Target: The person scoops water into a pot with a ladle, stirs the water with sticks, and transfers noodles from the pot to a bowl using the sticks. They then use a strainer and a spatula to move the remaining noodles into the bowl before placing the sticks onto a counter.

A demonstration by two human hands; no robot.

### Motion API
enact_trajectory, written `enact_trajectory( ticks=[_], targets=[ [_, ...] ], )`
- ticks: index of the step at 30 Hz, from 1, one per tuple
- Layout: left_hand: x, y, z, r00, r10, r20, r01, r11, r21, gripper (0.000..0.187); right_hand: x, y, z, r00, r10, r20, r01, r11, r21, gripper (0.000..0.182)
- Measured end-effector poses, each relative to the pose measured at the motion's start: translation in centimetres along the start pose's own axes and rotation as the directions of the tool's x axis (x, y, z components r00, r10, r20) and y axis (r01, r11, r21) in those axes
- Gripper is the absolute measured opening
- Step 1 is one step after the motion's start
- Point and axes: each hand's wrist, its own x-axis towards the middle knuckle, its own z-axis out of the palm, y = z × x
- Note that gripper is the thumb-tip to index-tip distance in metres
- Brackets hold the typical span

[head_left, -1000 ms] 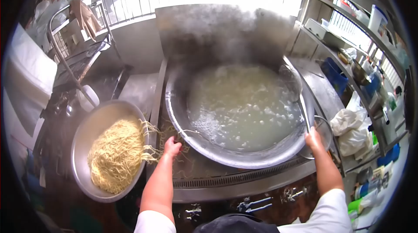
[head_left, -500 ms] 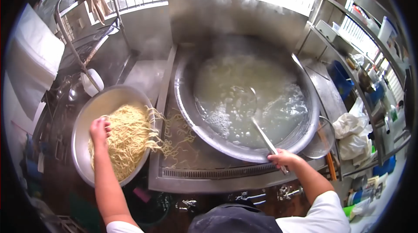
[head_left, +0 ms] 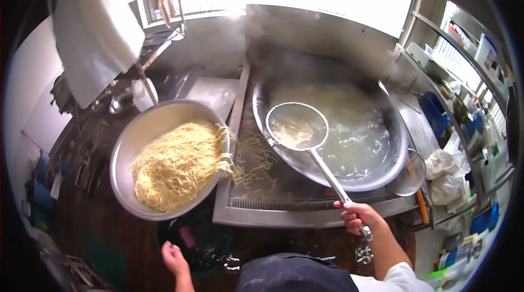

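My right hand [head_left: 360, 216] is closed around the handle of a round wire-mesh skimmer [head_left: 330, 174]. The skimmer's head is raised over the left rim of a large wok [head_left: 382, 179] of steaming, cloudy water, with a small clump of pale noodles [head_left: 293, 132] in its mesh. To the left, a wide metal bowl [head_left: 124, 183] holds a heap of yellow noodles [head_left: 180, 166], some hanging over its right rim. Below the bowl, away from it, my left hand [head_left: 174, 259] has its fingers loosely curled, with nothing visible in them.
Loose noodles [head_left: 254, 163] lie on the metal stove top between bowl and wok. A second mesh strainer [head_left: 409, 174] rests at the wok's right. A dark tub [head_left: 202, 243] stands below the stove's front edge. Shelving with white bags [head_left: 447, 166] lines the right side.
My right hand has lifted the skimmer out of the water toward the wok's left rim, with noodles in it. My left hand has left the noodle bowl and come down. The view has shifted.
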Motion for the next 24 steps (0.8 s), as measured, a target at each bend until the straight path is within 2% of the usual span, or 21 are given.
enact_trajectory(
  ticks=[1, 2, 3, 5, 6, 7, 8, 10, 11, 14, 15, 17, 18, 19, 21, 24],
  targets=[
    [-3.0, -1.5, -0.5, 0.996, -0.081, 0.038, 0.079, 0.995, 0.061, 0.03, 0.0, 0.0, 0.8, 0.999, -0.016, -0.036, 0.014, 0.999, -0.039, 0.032],
    [-5.9, -1.1, -0.8, 0.996, -0.073, 0.052, 0.063, 0.983, 0.173, 0.032, 0.3, 0.0, 1.6, 0.999, -0.021, -0.032, 0.02, 0.999, -0.05, 0.032],
    [-8.1, -0.6, -1.5, 0.979, -0.16, 0.123, 0.115, 0.945, 0.307, 0.033, 0.5, 0.0, 2.5, 1.0, -0.011, -0.028, 0.009, 0.998, -0.067, 0.032],
    [-11.3, -5.3, -2.3, 0.922, -0.266, 0.281, 0.153, 0.918, 0.367, 0.035, 1.2, 0.2, 4.6, 0.995, -0.071, -0.065, 0.059, 0.982, -0.177, 0.03],
    [-12.3, -9.6, -2.5, 0.807, -0.45, 0.382, 0.311, 0.875, 0.372, 0.032, 1.6, 0.5, 5.8, 0.993, -0.089, -0.075, 0.072, 0.976, -0.207, 0.028],
    [-12.6, -11.0, -2.7, 0.646, -0.597, 0.475, 0.454, 0.801, 0.39, 0.029, 2.1, 0.9, 7.0, 0.994, -0.084, -0.068, 0.066, 0.972, -0.224, 0.028],
    [-13.0, -12.3, -3.2, 0.647, -0.602, 0.468, 0.469, 0.798, 0.378, 0.029, 2.7, 1.4, 8.2, 0.991, -0.117, -0.067, 0.092, 0.951, -0.297, 0.028],
    [-12.7, -11.7, -4.3, 0.413, -0.762, 0.5, 0.575, 0.643, 0.506, 0.024, 3.9, 2.7, 10.5, 0.981, -0.183, -0.059, 0.141, 0.895, -0.424, 0.028],
    [-12.4, -11.4, -4.6, 0.429, -0.774, 0.466, 0.557, 0.633, 0.538, 0.021, 4.9, 3.4, 11.2, 0.974, -0.222, -0.047, 0.164, 0.832, -0.53, 0.028],
    [-11.5, -12.1, -5.2, 0.435, -0.812, 0.388, 0.665, 0.581, 0.47, 0.022, 8.1, 7.2, 12.0, 0.933, -0.358, 0.04, 0.264, 0.605, -0.751, 0.027],
    [-11.4, -12.1, -5.3, 0.439, -0.812, 0.385, 0.667, 0.581, 0.466, 0.022, 8.6, 8.2, 12.1, 0.941, -0.337, 0.042, 0.234, 0.553, -0.8, 0.029],
    [-10.9, -11.7, -5.2, 0.48, -0.799, 0.361, 0.745, 0.589, 0.313, 0.02, 9.1, 9.2, 12.4, 0.948, -0.307, 0.079, 0.218, 0.451, -0.866, 0.033],
    [-10.5, -11.4, -5.1, 0.459, -0.81, 0.366, 0.749, 0.574, 0.331, 0.019, 9.4, 9.1, 12.9, 0.917, -0.393, 0.069, 0.16, 0.205, -0.966, 0.036],
    [-10.4, -11.3, -5.1, 0.459, -0.806, 0.373, 0.732, 0.581, 0.355, 0.019, 11.6, 9.5, 10.4, 0.717, -0.583, 0.382, 0.215, -0.335, -0.917, 0.033],
    [-10.1, -11.3, -4.2, 0.382, -0.833, 0.399, 0.739, 0.535, 0.409, 0.023, 11.2, 8.3, 11.0, 0.681, -0.642, 0.351, 0.054, -0.435, -0.899, 0.029],
    [-10.1, -11.1, -3.4, 0.348, -0.84, 0.417, 0.741, 0.519, 0.426, 0.024, 10.2, 6.0, 8.8, 0.541, -0.752, 0.377, 0.018, -0.438, -0.899, 0.03]
  ],
)
